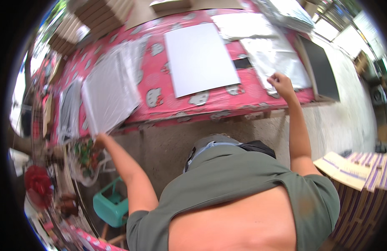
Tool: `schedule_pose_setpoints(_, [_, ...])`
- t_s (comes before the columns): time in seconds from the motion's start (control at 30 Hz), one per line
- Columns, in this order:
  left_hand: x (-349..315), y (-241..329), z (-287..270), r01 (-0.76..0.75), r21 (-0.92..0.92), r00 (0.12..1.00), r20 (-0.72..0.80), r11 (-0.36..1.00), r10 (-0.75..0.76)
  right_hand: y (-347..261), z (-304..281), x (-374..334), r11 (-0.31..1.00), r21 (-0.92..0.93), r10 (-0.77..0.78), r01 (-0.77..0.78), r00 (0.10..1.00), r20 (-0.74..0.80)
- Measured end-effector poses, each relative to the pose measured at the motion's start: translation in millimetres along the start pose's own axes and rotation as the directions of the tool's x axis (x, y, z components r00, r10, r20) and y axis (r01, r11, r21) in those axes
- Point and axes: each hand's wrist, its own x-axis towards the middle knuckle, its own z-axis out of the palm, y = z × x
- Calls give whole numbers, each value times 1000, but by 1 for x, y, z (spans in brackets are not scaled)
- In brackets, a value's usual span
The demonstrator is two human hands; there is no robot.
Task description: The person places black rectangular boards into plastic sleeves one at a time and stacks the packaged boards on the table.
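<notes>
My right hand (281, 85) is over the near end of a pile of clear plastic bags (272, 58) at the right of the table. Its fingers are curled closed; whatever they hold, if anything, does not show. My left hand (100, 141) hangs at the table's near left edge, by the near corner of a plastic-wrapped pile of flat sheets (107, 90). Its fingers are blurred and partly hidden. Between the hands, a white rectangular board (201, 58) lies flat on the table, touched by neither. A small black piece (242, 63) lies beside its right edge.
A pink patterned cloth (153, 79) covers the table. Another wrapped pile (70, 111) lies far left. Stacked cardboard boxes (99, 14) stand behind. A dark panel (321, 69) is at the right end. Below are a green stool (111, 205) and, at right, stacked printed cartons (356, 171).
</notes>
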Motion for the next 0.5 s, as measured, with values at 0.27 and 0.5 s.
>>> schedule_pose_setpoints(0.27, [-166, 59, -89, -223, -479, 851, 329, 849, 409, 109, -21, 21, 954, -190, 171, -231, 943, -285])
schedule_pose_setpoints(0.5, [-265, 54, -94, 125, -700, 621, 608, 704, 494, 68, 25, -1, 955, -183, -250, 234, 966, -68])
